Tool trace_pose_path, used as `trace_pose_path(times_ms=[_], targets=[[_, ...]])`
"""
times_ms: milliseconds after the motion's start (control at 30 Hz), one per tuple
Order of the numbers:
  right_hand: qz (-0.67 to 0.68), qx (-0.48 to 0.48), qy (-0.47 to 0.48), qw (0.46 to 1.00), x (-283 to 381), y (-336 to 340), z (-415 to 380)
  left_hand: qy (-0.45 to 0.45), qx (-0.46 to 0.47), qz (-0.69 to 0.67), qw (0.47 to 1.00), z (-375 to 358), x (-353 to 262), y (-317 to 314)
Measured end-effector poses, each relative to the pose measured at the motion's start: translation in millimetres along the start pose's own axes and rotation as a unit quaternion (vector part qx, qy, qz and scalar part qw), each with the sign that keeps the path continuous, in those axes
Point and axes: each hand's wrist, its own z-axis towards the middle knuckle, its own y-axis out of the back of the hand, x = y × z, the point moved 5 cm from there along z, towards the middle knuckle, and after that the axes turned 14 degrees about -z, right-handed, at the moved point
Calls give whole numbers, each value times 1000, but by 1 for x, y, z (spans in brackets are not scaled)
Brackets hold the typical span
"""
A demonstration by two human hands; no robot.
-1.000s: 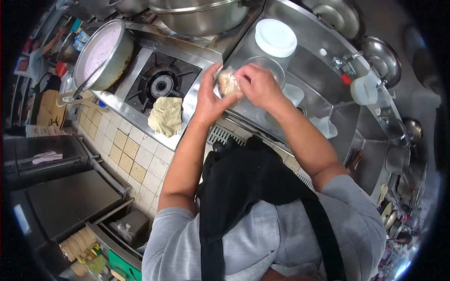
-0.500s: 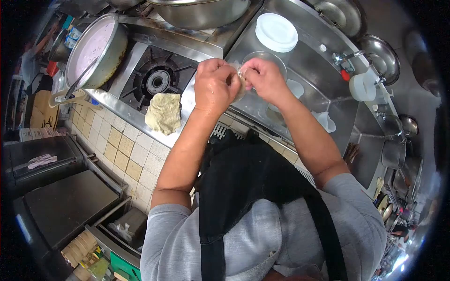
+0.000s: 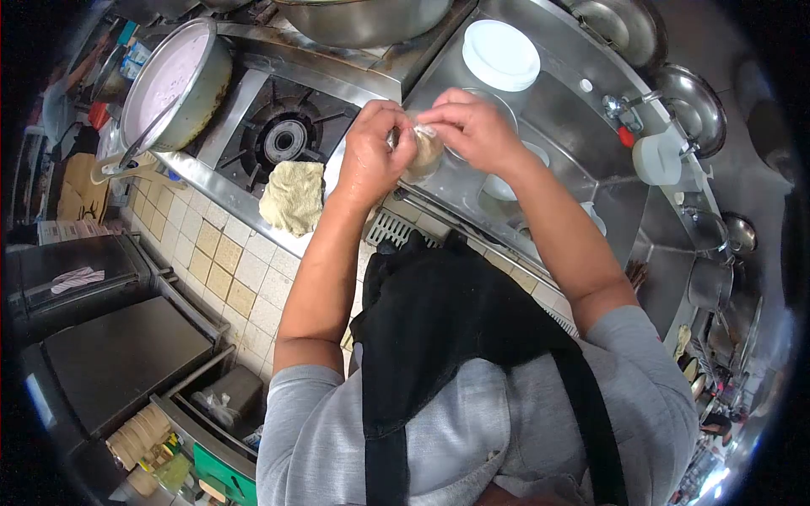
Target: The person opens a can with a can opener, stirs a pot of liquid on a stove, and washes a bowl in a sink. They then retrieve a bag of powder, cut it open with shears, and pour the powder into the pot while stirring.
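A small clear plastic bag (image 3: 427,157) with light-brown contents hangs between my two hands above the front edge of the sink counter. My left hand (image 3: 377,150) pinches the bag's gathered top from the left, fingers curled. From the other side, my right hand (image 3: 474,133) has thumb and fingers closed at the bag's neck. What is inside cannot be made out. Behind my right hand, a round clear container (image 3: 499,103) is partly hidden. Left of my left hand, a folded yellowish cloth (image 3: 293,198) lies at the stove's front edge.
A gas burner (image 3: 285,142) sits left of my hands, beside a large pot (image 3: 196,110) of pale pinkish liquid with a ladle in it. White round lids (image 3: 501,56) are stacked at the sink's back. A faucet (image 3: 616,106) and white tub (image 3: 656,160) stand to the right.
The bag has come more into view below my fingers and hangs lower. My right hand has shifted slightly at its neck, and my left hand has moved a little left.
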Motion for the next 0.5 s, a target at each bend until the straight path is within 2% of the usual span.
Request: trace_pose_path(times_ms=[33,133,200,233,300,433,500], targets=[[-43,-23,56,997,6,2,1,0,0,1,1000,1,0,0],[-79,-4,51,996,9,3,3,26,4,-44,999,5,-7,-2],[-73,0,42,996,8,3,2,-75,-2,44,996,9,-30,-4],[-67,4,33,997,7,2,1,-75,-2,45,996,9,-34,-3],[-59,-5,33,998,2,0,0,-47,13,104,993,9,-36,-5],[-43,-33,29,998,-1,-2,-2,-52,8,110,993,8,-25,-6],[-37,-24,18,999,2,-1,-2,8,-34,29,999,7,-16,-4]])
